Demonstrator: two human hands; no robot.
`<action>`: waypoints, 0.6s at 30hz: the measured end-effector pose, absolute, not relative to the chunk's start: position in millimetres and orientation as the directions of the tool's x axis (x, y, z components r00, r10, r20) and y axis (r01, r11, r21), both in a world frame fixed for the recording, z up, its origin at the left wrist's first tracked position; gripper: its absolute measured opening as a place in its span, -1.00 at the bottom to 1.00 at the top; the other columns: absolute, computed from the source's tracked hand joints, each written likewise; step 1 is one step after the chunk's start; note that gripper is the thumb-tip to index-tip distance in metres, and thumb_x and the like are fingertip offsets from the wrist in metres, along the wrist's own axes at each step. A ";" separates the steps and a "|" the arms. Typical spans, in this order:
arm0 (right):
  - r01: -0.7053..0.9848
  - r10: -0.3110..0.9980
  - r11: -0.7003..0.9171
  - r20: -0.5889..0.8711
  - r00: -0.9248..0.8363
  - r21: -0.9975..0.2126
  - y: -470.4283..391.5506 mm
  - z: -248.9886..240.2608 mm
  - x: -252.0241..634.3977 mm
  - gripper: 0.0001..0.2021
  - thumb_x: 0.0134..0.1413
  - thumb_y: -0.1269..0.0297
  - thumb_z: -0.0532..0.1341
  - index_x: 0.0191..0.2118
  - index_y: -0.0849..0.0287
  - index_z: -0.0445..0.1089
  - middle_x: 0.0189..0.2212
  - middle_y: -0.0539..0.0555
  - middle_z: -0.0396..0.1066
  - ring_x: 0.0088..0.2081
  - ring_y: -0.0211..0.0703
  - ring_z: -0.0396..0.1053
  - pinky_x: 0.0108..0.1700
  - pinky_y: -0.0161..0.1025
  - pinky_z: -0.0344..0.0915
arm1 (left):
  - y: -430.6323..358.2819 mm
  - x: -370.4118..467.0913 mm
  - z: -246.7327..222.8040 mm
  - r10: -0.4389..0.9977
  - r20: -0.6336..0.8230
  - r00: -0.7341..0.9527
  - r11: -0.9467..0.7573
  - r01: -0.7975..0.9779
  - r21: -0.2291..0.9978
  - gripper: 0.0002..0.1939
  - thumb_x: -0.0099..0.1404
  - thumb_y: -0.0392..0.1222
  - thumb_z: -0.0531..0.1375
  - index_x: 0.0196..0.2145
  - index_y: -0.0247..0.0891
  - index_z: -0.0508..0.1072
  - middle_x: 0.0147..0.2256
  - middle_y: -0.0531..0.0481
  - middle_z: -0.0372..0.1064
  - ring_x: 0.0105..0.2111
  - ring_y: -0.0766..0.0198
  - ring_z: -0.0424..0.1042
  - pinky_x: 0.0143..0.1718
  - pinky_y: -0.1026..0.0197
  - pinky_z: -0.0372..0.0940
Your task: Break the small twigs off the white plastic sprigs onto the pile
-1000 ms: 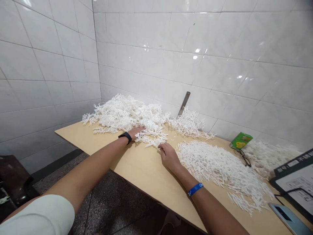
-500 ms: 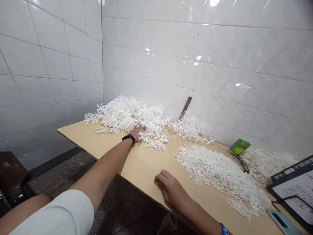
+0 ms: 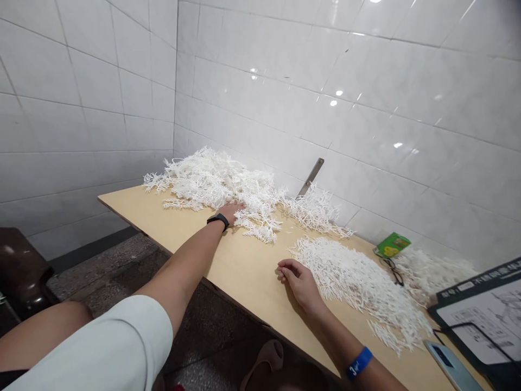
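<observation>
My left hand (image 3: 230, 213), with a dark band on its wrist, lies at the front edge of a heap of white, branching, coral-like pieces (image 3: 211, 176). Its fingers reach out flat, their tips partly covered by the strands. Just right of it, a loose clump of the same pieces (image 3: 262, 225) sticks out from the heap. My right hand (image 3: 301, 285), a blue wristband below it, is held over the bare tabletop (image 3: 244, 271). Its fingers are curled in toward the thumb, and nothing shows between them. Beside it spreads a pile of short white sticks (image 3: 350, 271).
More branching pieces (image 3: 315, 209) lie by a metal bracket (image 3: 311, 178) at the tiled wall. Toward the right are a green box (image 3: 392, 245), black-framed glasses (image 3: 393, 270), another white pile (image 3: 435, 271), a printed dark box (image 3: 484, 315) and a pale device with a display (image 3: 451, 364).
My right hand has risen a little and moved away from the table's front edge, toward the stick pile. My left hand stays at the heap, its fingers slightly more covered. The view has shifted.
</observation>
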State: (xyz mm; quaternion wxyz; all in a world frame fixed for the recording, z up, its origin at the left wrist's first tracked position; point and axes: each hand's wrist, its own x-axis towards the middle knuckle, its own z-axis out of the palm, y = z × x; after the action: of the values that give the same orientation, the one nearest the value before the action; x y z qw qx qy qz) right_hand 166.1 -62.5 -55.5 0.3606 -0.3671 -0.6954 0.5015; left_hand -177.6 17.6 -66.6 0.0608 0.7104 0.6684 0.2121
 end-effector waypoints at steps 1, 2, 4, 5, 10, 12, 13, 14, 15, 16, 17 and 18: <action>0.153 0.875 0.244 0.149 -0.461 -0.958 -60.2 -52.3 167.1 -0.75 0.00 0.11 0.25 -0.27 0.18 0.42 -0.38 0.12 0.47 -0.37 -0.13 0.43 -0.29 -0.16 0.38 | 17.3 -177.1 -66.1 0.978 0.210 0.008 -0.087 0.925 0.371 -0.31 0.20 -0.31 0.12 0.29 -0.19 0.17 0.35 -0.07 -0.01 0.36 0.06 -0.07 0.35 0.01 -0.15; 0.168 0.876 0.278 0.177 -0.448 -0.946 -57.5 -48.1 169.5 -0.74 0.00 0.11 0.24 -0.24 0.18 0.42 -0.34 0.14 0.49 -0.32 -0.09 0.46 -0.23 -0.12 0.40 | 17.1 -176.7 -65.6 0.980 0.201 -0.001 -0.075 0.926 0.370 -0.31 0.19 -0.33 0.11 0.29 -0.19 0.17 0.36 -0.06 -0.02 0.37 0.08 -0.08 0.35 0.02 -0.16; 0.234 0.860 0.396 0.268 -0.435 -0.888 -49.2 -37.6 179.5 -0.70 0.05 0.12 0.22 -0.15 0.18 0.41 -0.25 0.18 0.50 -0.22 -0.03 0.49 -0.10 -0.04 0.41 | 16.7 -175.9 -64.8 0.982 0.188 -0.015 -0.057 0.926 0.372 -0.31 0.20 -0.36 0.10 0.29 -0.18 0.16 0.36 -0.03 -0.03 0.37 0.11 -0.09 0.35 0.03 -0.15; 0.274 0.838 0.464 0.318 -0.443 -0.842 -43.0 -31.9 187.0 -0.69 0.09 0.13 0.20 -0.09 0.17 0.40 -0.21 0.19 0.50 -0.17 -0.02 0.49 -0.05 -0.02 0.40 | 16.6 -175.5 -64.5 0.983 0.184 -0.019 -0.052 0.926 0.374 -0.31 0.20 -0.37 0.10 0.29 -0.18 0.16 0.36 -0.02 -0.03 0.37 0.11 -0.09 0.35 0.03 -0.15; 0.579 0.839 0.539 0.448 -0.309 -0.612 0.9 -8.5 228.7 -0.66 0.09 0.14 0.18 -0.04 0.16 0.41 -0.13 0.20 0.51 -0.07 0.06 0.46 0.06 0.09 0.32 | 17.1 -174.2 -64.4 0.983 0.182 -0.017 -0.055 0.923 0.381 -0.30 0.20 -0.37 0.12 0.30 -0.16 0.16 0.35 -0.04 -0.01 0.37 0.09 -0.09 0.36 0.01 -0.16; 0.710 0.853 0.455 0.493 -0.173 -0.538 7.6 -6.9 229.5 -0.69 0.04 0.12 0.19 -0.15 0.19 0.46 -0.12 0.24 0.51 -0.06 0.13 0.44 0.04 0.13 0.31 | 17.1 -174.1 -64.5 0.982 0.189 -0.015 -0.059 0.924 0.378 -0.30 0.20 -0.36 0.12 0.30 -0.18 0.15 0.36 -0.06 -0.02 0.37 0.05 -0.10 0.36 -0.01 -0.17; 0.722 0.837 0.466 0.519 -0.173 -0.511 5.2 -8.8 223.1 -0.70 0.06 0.13 0.18 -0.17 0.20 0.47 -0.12 0.24 0.50 -0.05 0.14 0.43 0.04 0.12 0.31 | 17.1 -174.1 -64.5 0.981 0.192 -0.013 -0.062 0.925 0.376 -0.29 0.20 -0.36 0.12 0.30 -0.19 0.15 0.36 -0.07 -0.03 0.37 0.04 -0.10 0.36 -0.02 -0.18; 0.700 0.816 0.519 0.528 -0.236 -0.490 -0.8 -12.4 212.0 -0.71 0.10 0.14 0.16 -0.15 0.20 0.46 -0.12 0.24 0.51 -0.05 0.11 0.43 0.04 0.09 0.31 | 17.1 -174.2 -64.4 0.981 0.194 -0.008 -0.065 0.926 0.372 -0.29 0.19 -0.36 0.12 0.30 -0.20 0.15 0.36 -0.08 -0.02 0.37 0.03 -0.09 0.36 -0.03 -0.18; 0.655 0.793 0.587 0.500 -0.347 -0.476 -9.8 -17.3 196.7 -0.72 0.14 0.16 0.14 -0.15 0.19 0.47 -0.13 0.22 0.51 -0.08 0.07 0.44 0.04 0.06 0.32 | 17.1 -174.3 -64.1 0.981 0.195 -0.005 -0.068 0.927 0.368 -0.28 0.18 -0.36 0.13 0.30 -0.20 0.16 0.36 -0.09 -0.02 0.37 0.03 -0.09 0.36 -0.03 -0.18; 0.599 0.752 0.658 0.439 -0.491 -0.457 -20.4 -23.2 178.1 -0.73 0.17 0.17 0.13 -0.14 0.18 0.47 -0.13 0.20 0.51 -0.08 0.03 0.44 0.04 0.03 0.33 | 17.1 -174.4 -63.8 0.981 0.195 -0.002 -0.070 0.929 0.363 -0.27 0.17 -0.36 0.13 0.30 -0.20 0.15 0.35 -0.09 -0.02 0.37 0.03 -0.09 0.36 -0.04 -0.18; 0.531 0.676 0.732 0.367 -0.638 -0.427 -31.4 -29.2 157.3 -0.73 0.18 0.19 0.13 -0.09 0.16 0.46 -0.04 0.20 0.48 -0.01 0.02 0.41 0.07 0.00 0.31 | 17.2 -174.5 -63.3 0.981 0.195 -0.001 -0.070 0.931 0.358 -0.26 0.16 -0.36 0.14 0.30 -0.19 0.15 0.35 -0.10 -0.02 0.37 0.02 -0.08 0.36 -0.05 -0.17; 0.485 0.605 0.788 0.334 -0.723 -0.379 -41.2 -34.9 135.7 -0.70 0.19 0.21 0.15 -0.01 0.15 0.44 0.07 0.20 0.41 0.09 0.03 0.34 0.14 0.00 0.26 | 17.2 -174.4 -62.7 0.981 0.194 -0.001 -0.069 0.933 0.353 -0.25 0.15 -0.35 0.14 0.31 -0.18 0.14 0.35 -0.10 -0.02 0.36 0.02 -0.07 0.35 -0.05 -0.16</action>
State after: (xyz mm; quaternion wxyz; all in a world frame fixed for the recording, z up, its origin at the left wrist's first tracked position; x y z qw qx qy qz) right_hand 135.7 -41.2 -34.9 0.2249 -0.2966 -0.9184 0.1339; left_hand -174.4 17.2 -62.7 0.0608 0.7043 0.6795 0.1964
